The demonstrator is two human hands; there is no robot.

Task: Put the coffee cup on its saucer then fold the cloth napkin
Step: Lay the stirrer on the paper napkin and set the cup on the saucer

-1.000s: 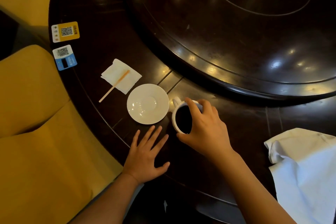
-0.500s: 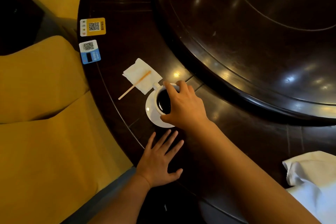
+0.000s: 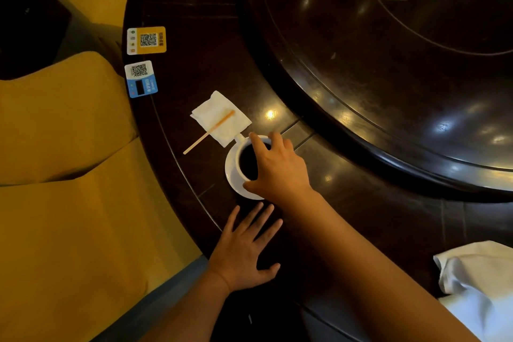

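Item, my left hand (image 3: 244, 250): nearest me, flat on the dark table (image 3: 374, 219), fingers spread and straight, gripping nothing. It lies just short of the saucer and touches neither cup nor saucer.

Item, cloth napkin (image 3: 480, 289): white, rumpled, unfolded, at the near right edge of the table, well apart from both hands. The fold is not yet begun.

Item, my right hand (image 3: 277, 172): reaching across, fingers curled over the rim of the coffee cup (image 3: 248, 161) from above, thumb at its near side.

Item, coffee cup: white, full of dark coffee, standing on the white saucer (image 3: 232, 175) (whether fully seated I cannot tell, my hand hides the right side). Handle points away, toward a paper napkin (image 3: 222, 116) bearing a wooden stirrer (image 3: 208, 132).

Risks, as I judge them: the cup looks brimful, so a jerky release or a tilted lift of the fingers could slop coffee into the saucer. If it sits off-centre, letting go might rock it. My forearm, swinging back for the cloth, might clip it.

Item, farthest: raised turntable (image 3: 388, 64), two QR cards (image 3: 145, 40) at left.
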